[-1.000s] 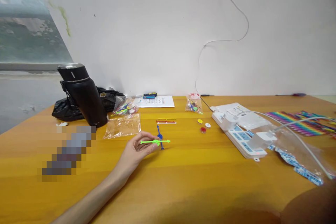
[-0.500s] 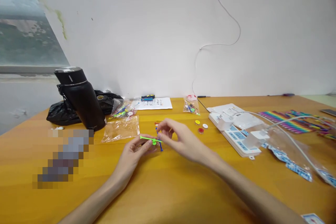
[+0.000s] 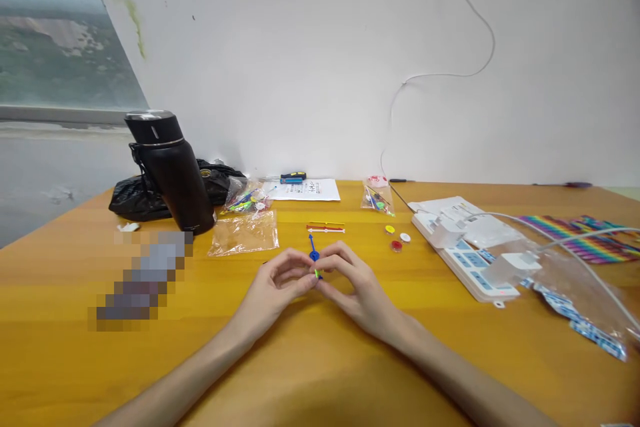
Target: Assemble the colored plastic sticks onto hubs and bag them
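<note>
In the middle of the head view, my left hand (image 3: pixel 281 278) and my right hand (image 3: pixel 356 280) meet fingertip to fingertip over the table. Pinched between them is a blue plastic arrow pointer (image 3: pixel 314 255) with a round hub, its tip aimed away from me. A bit of a green arrow pointer (image 3: pixel 317 273) shows just below the hub, the rest covered by my fingers. Which fingers grip which pointer is hard to separate. Just beyond lie a yellow pointer (image 3: pixel 327 223) and a white pointer (image 3: pixel 333 231), with a red one close against them.
Right of the pointers are yellow (image 3: pixel 390 229), white (image 3: pixel 405 238) and red discs (image 3: pixel 397 246). A power strip (image 3: pixel 470 267) with cables stands at right. A flat clear bag (image 3: pixel 245 233), a black bottle (image 3: pixel 175 173) and a blurred-out object (image 3: pixel 150 273) occupy the left side.
The green pointer, stretched out sideways before, is now mostly hidden by my fingers. My right hand has lowered to meet my left, and the blue pointer's tip now shows above them. The view has shifted.
</note>
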Motion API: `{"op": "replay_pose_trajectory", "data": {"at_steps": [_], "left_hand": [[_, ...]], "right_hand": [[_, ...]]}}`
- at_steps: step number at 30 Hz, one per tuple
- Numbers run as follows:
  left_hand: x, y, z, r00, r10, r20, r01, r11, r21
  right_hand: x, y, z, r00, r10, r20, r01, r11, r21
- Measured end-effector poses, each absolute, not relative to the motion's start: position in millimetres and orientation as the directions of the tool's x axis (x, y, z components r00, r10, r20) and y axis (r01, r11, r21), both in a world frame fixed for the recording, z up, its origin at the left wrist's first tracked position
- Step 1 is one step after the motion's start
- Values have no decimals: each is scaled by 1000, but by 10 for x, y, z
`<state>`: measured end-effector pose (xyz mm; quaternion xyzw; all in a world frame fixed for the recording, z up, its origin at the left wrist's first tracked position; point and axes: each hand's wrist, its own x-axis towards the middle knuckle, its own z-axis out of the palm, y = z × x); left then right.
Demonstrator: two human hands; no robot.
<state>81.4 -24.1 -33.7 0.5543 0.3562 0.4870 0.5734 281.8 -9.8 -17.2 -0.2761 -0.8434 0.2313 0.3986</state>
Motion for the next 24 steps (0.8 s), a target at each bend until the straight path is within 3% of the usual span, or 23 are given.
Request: {"op": "replay_pose_trajectory", "data": {"at_steps": [8,18,24], "left_hand": [[810,-253,-311,292,947,133,-132,-98,986],[764,-179,-404,354,929,113,-102,-81,991],[777,-206,-381,463,883,78,-153,-7,988]], "right_hand": [[2849,-67,-174,-557,649,518,272,732,-625],[2874,-89,-194,-654,595,467,401,796,-453],[2861,-109,-198,-660,622,421,423,771,-476]]}}
